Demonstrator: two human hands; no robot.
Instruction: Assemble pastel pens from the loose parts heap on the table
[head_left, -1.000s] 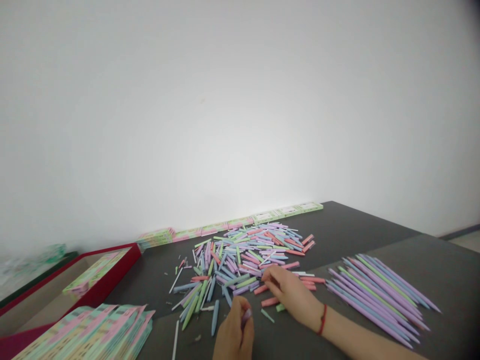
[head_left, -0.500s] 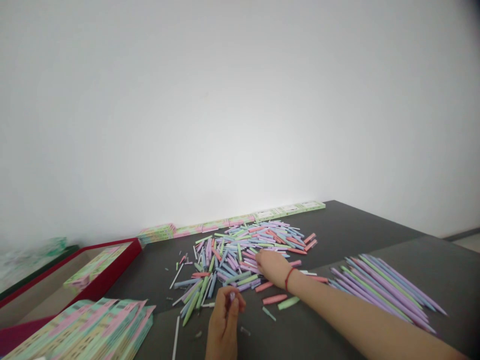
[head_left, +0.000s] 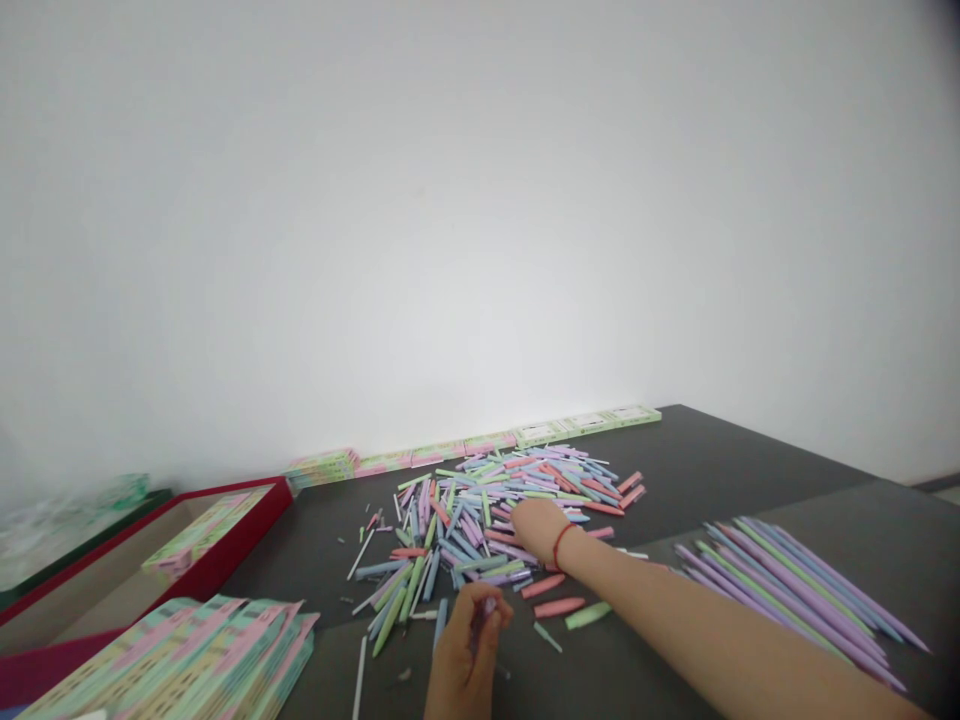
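Note:
My left hand is curled at the near side of the pile, thumb and fingers closed around a small purple pen part; only its tip shows. Reaching into the pile of pastel pen parts is my right hand, a red cord around its wrist. Its fingertips are turned away and hidden, so whether it grips anything does not show. Coral pen parts and a light green one lie just below the right wrist.
Long pastel pens lie in a row at right. Flat printed boxes line the wall. At left stand a red-edged box with printed packs inside and a fanned stack of printed packaging. White sticks lie on the dark table.
The view has shifted slightly, so the table's things appear further right. My right hand has moved a little left over the pile. My left hand keeps its grip on the purple part.

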